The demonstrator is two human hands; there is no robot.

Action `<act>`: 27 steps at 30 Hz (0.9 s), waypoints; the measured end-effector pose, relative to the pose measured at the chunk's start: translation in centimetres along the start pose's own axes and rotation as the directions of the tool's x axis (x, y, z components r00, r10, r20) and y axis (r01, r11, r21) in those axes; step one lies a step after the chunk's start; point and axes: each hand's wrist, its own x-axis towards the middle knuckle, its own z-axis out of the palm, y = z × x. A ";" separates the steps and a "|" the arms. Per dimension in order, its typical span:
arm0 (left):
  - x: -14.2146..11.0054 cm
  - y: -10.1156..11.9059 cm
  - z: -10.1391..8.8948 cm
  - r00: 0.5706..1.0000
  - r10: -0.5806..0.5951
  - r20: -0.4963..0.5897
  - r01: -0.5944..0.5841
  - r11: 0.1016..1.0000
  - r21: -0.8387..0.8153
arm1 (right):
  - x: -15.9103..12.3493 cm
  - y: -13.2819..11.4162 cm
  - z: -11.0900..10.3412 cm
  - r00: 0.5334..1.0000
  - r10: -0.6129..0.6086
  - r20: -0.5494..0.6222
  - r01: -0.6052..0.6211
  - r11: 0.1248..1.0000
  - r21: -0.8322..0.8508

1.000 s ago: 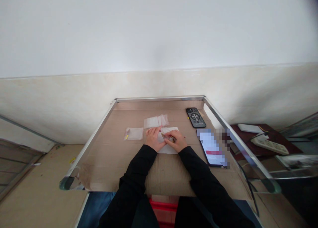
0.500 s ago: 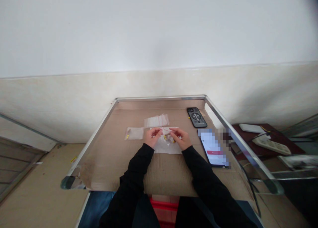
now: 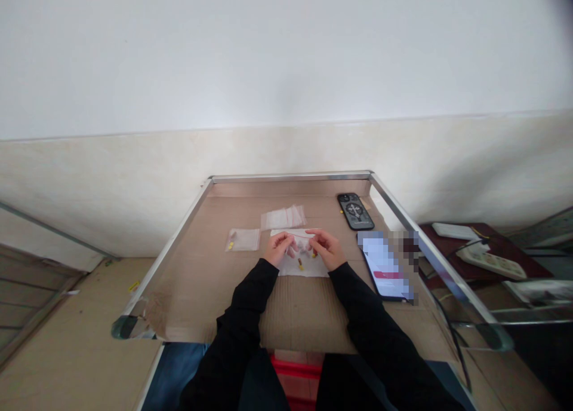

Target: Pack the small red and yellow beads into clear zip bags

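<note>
Fingers (image 3: 317,236) near yellow capsule (image 3: 301,264) | black phone (image 3: 356,211): cross emblem (image 3: 356,209), lettering (image 3: 361,225) illegible

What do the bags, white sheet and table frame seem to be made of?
Bags: likely thin plastic, slightly glossy, since they're see-through. White sheet: probably matte paper, being opaque and faintly creased, though thin cloth is possible. Table frame: apparently smooth metal, given its silvery sheen.

Your left hand (image 3: 280,248) and right hand (image 3: 327,248) pinch a small clear bag (image 3: 302,242) over a white sheet (image 3: 290,269), where a yellow-and-dark capsule (image 3: 301,263) lies. To your left sits a clear bag with yellow pieces (image 3: 246,239); beyond your hands, more flat bags (image 3: 280,218). To your right lie a black phone (image 3: 356,212) and a lit phone (image 3: 380,264).
</note>
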 end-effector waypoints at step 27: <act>-0.5 -0.2 0.8 0.991 0.054 0.120 -0.066 0.994 0.091 | -0.3 0.1 0.9 0.988 0.012 0.155 -0.026 0.996 0.090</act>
